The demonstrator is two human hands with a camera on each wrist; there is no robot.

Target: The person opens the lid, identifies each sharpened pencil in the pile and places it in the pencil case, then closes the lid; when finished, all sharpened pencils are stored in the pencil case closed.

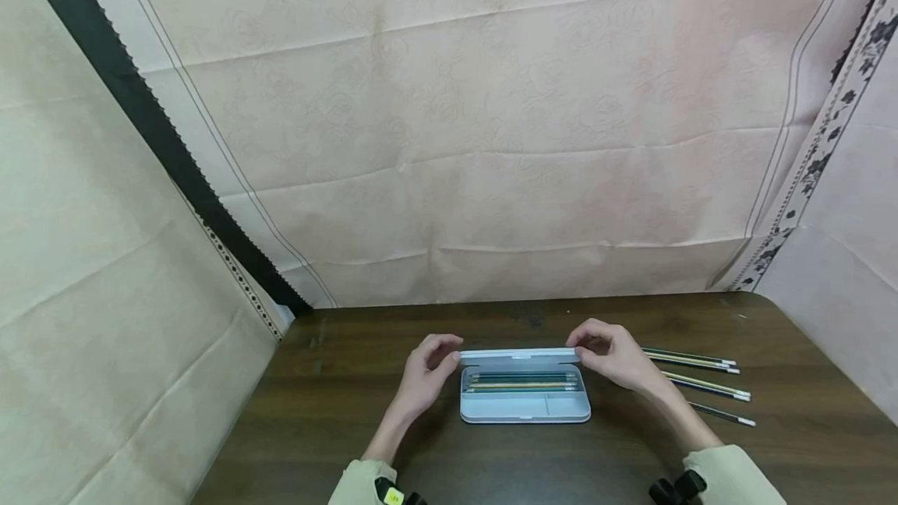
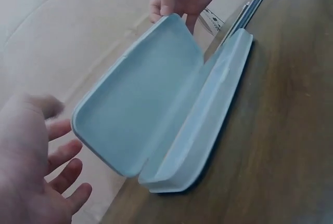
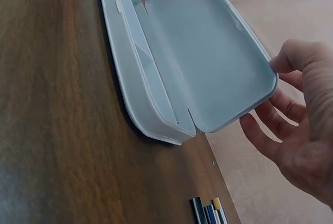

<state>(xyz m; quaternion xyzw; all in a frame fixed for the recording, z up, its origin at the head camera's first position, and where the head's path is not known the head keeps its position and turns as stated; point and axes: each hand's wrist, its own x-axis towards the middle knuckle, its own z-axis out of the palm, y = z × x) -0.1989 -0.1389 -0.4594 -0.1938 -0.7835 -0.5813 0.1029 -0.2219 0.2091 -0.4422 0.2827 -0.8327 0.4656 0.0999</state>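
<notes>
A light blue pencil case [image 1: 501,410] lies on the table in the head view, its lid [image 2: 140,89] raised on the far side. Several pencils [image 1: 522,386] lie lengthwise in its long rear compartment. My right hand [image 1: 617,357] pinches the lid's right corner, thumb on the inner edge and fingers behind, as the right wrist view shows. At the left corner is my left hand [image 1: 423,376]. Its fingers are loosely spread beside the lid's edge in the left wrist view, with the blurred thumb standing off from it.
Several loose pencils [image 1: 708,386] lie on the brown wooden table [image 1: 330,419] to the right, partly hidden behind the right hand and forearm. Pale patterned cloth [image 1: 491,139] hangs behind the table, and more cloth rises at both sides.
</notes>
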